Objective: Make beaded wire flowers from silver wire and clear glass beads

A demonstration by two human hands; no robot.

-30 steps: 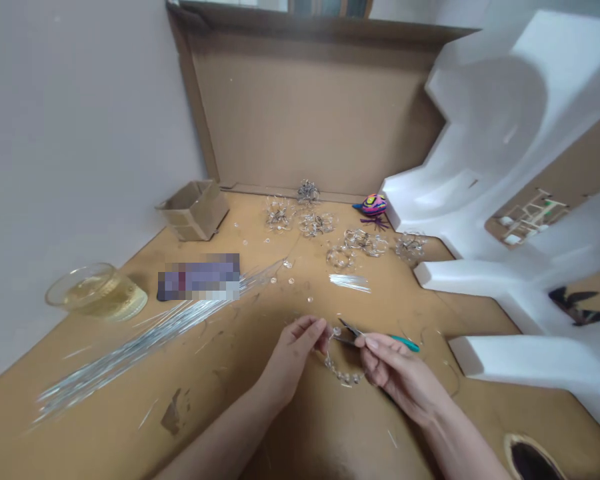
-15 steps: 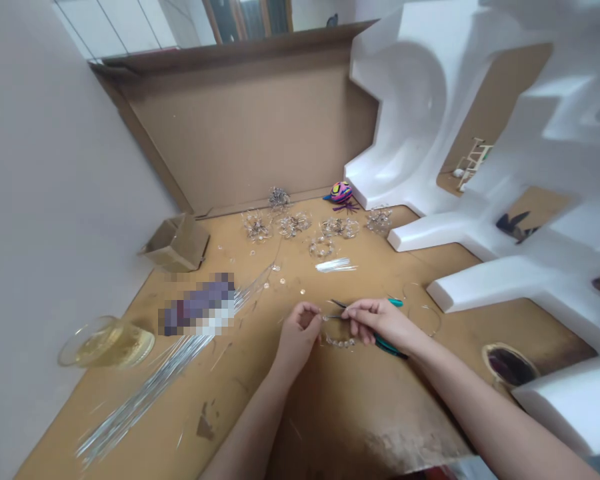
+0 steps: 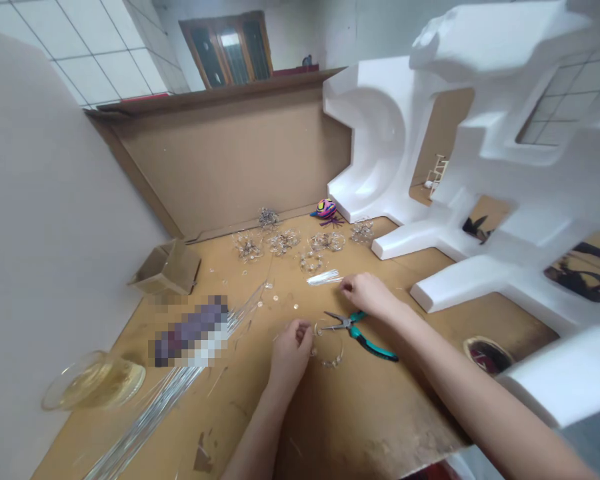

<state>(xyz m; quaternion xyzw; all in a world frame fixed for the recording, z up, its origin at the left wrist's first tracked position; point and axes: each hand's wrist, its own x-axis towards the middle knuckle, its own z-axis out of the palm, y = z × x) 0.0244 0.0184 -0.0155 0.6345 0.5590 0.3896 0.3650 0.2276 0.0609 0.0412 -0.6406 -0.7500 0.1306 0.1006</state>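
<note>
My left hand (image 3: 291,353) is closed, thumb against fingers, on the edge of a beaded wire ring (image 3: 334,362). The ring's clear beads hang to the right of the fingertips. My right hand (image 3: 369,293) reaches farther forward, its fingertips pinched at the right end of a small bundle of short silver wires (image 3: 323,277). Between the hands, pliers (image 3: 350,324) with teal and black handles lie on the table, jaws apart. Several loose clear beads (image 3: 275,298) are scattered in front of my left hand.
Clusters of finished-looking beaded wire rings (image 3: 284,243) lie at the back near a colourful ball-shaped object (image 3: 326,209). Long silver wires (image 3: 155,407), a glass of yellowish liquid (image 3: 100,381) and a cardboard box (image 3: 167,270) are left. White foam packing (image 3: 445,287) stands right.
My right hand has let go of the pliers and moved forward to the short wires. My left hand still holds the beaded ring. The view has tilted up and shifted right.
</note>
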